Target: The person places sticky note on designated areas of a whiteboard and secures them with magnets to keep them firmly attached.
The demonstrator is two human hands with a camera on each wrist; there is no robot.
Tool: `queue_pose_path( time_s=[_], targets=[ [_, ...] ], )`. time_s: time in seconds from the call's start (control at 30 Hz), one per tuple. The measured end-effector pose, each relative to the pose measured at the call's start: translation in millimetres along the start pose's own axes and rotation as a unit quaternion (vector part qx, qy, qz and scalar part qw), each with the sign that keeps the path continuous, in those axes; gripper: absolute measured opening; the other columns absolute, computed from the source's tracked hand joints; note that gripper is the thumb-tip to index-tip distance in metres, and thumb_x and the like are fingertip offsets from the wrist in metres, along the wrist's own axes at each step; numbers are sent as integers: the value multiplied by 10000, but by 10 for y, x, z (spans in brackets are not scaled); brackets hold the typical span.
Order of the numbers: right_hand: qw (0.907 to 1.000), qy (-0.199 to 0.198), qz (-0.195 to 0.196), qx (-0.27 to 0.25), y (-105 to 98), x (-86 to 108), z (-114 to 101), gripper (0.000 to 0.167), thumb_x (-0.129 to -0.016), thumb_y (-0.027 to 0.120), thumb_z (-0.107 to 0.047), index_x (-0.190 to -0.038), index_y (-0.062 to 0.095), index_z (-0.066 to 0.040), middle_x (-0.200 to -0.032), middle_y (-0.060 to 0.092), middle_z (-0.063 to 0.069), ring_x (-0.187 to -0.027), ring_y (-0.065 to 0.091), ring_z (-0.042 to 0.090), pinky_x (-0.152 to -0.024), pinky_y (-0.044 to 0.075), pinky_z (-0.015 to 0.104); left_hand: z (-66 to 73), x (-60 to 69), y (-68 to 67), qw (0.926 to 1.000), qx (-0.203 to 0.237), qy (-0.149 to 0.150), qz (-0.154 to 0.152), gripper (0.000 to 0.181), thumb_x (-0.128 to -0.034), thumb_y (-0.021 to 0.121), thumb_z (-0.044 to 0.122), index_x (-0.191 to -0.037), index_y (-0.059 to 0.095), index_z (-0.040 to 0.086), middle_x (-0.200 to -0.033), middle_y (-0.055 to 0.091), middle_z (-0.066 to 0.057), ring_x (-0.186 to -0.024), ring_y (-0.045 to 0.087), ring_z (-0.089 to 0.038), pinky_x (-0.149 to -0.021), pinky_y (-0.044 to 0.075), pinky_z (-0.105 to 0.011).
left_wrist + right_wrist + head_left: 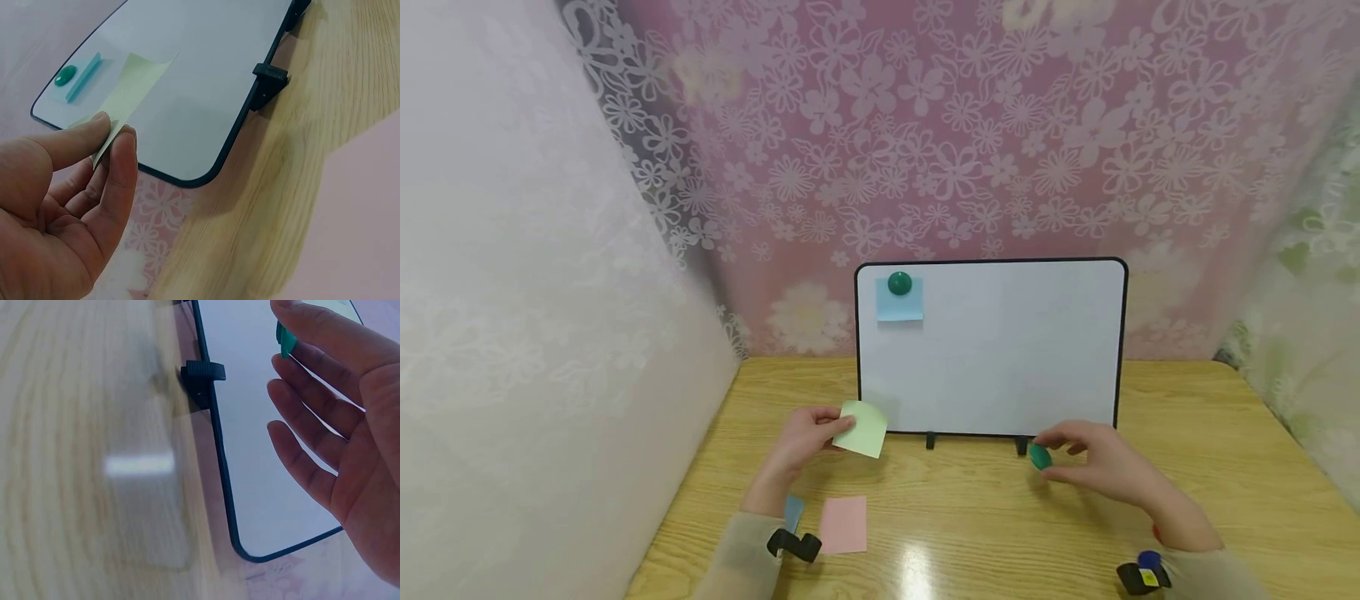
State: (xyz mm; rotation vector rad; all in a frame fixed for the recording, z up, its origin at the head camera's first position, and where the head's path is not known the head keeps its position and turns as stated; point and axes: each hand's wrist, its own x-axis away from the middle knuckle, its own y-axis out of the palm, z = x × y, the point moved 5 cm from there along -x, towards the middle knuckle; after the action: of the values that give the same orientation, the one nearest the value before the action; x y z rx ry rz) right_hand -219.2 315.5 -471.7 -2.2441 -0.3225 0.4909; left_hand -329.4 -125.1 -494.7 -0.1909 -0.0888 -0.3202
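A person's left hand (805, 440) pinches with thumb (81, 137) and bent fingers (120, 178) as the right hand (1101, 462) pinches too, its lower fingers (306, 425) fanned apart, arms (1180, 512) extended forward.

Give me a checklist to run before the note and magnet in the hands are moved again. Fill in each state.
1. Left hand pinches the pale green note: ok.
2. Right hand holds the loose green magnet in its fingertips: ok.
3. Whiteboard stands on its black feet: ok.
4. Posted blue note has its own magnet over its upper part: ok.
5. Pale green note and loose green magnet brought together: not ok, they are well apart.
6. Pale green note touching the whiteboard: cannot tell.
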Motion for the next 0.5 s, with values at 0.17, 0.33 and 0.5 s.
queue_pose_path(
  time_s=[0.17,0.33,0.5],
  targets=[
    [9999,-121,28,7,14,-61,-43,384,-901,902,-265,-1248,759,-184,-1181,742,-76,-1026,714,220,-824,617,414,30,-51,99,9998,36,81,-169,356,-1006,790,232,-1177,744,-77,-1054,762,-118,-883,740,-213,-892,607,-563],
    [9995,-283,135,-37,28,-129,-98,377,-884,916,-213,-1226,763,-168,-1160,745,-83,-1020,727,218,-825,630,431,35,-99,199,9996,71,117,-242,343,-1001,796,227,-1157,749,-74,-1036,759,-117,-866,737,-200,-869,620,-533],
    [9996,-236,104,-104,56,-197,-128,376,-897,907,-280,-1230,762,-185,-1163,735,-95,-1030,720,219,-840,630,446,43,-138,306,9996,156,116,-193,315,-988,808,198,-1112,737,-82,-1002,748,-101,-837,727,-176,-832,635,-474]
  ],
)
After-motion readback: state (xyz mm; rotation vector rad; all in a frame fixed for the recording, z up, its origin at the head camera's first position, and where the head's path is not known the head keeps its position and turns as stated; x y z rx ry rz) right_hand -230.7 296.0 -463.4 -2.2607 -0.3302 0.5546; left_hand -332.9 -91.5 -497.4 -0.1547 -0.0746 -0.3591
